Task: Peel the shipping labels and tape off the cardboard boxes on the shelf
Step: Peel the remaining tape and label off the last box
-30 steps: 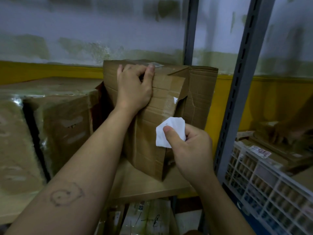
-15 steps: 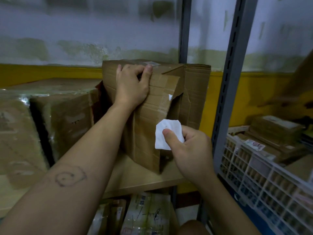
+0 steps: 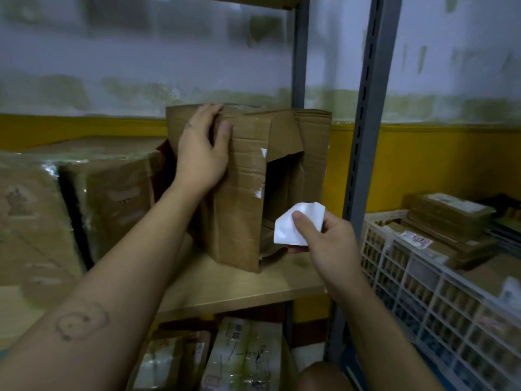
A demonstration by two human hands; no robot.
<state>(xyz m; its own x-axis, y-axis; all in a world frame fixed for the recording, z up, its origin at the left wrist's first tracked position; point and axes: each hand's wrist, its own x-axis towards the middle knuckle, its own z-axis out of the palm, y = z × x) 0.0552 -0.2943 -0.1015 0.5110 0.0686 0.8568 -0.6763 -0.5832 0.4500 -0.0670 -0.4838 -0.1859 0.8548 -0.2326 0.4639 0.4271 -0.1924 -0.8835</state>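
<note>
First: Turned, that cardboard box (image 3: 239,215)! A second ago its folded corner faced us. Now the side to the right of the front panel gapes open and dark. The left hand (image 3: 201,153) has slid as well, with the palm flat on the front face and the fingers hooked over the top edge, holding the box steady on the shelf (image 3: 239,283).

Second: And the right hand (image 3: 324,244) has dropped away to just off the box's lower right corner. Thumb and fingers pinch the white label (image 3: 308,214), crumpled and fully clear of the cardboard.

First: So that one is off. I'd say the box is being swung round to hunt for more.

Second: There is more. White scraps (image 3: 263,152) cling along the right edge of the front panel, one high and one lower. I reckon they need picking off next.

First: Anything we can read?

Second: The label shows only a blank white side. Right of the box, past the grey post (image 3: 363,136), a parcel in the white crate (image 3: 394,266) carries a sticker (image 3: 417,239) with red print, too small to read. Below the box, the wrapped packages (image 3: 242,356) show dark characters, but they're blurred and I can't make them out.
</note>
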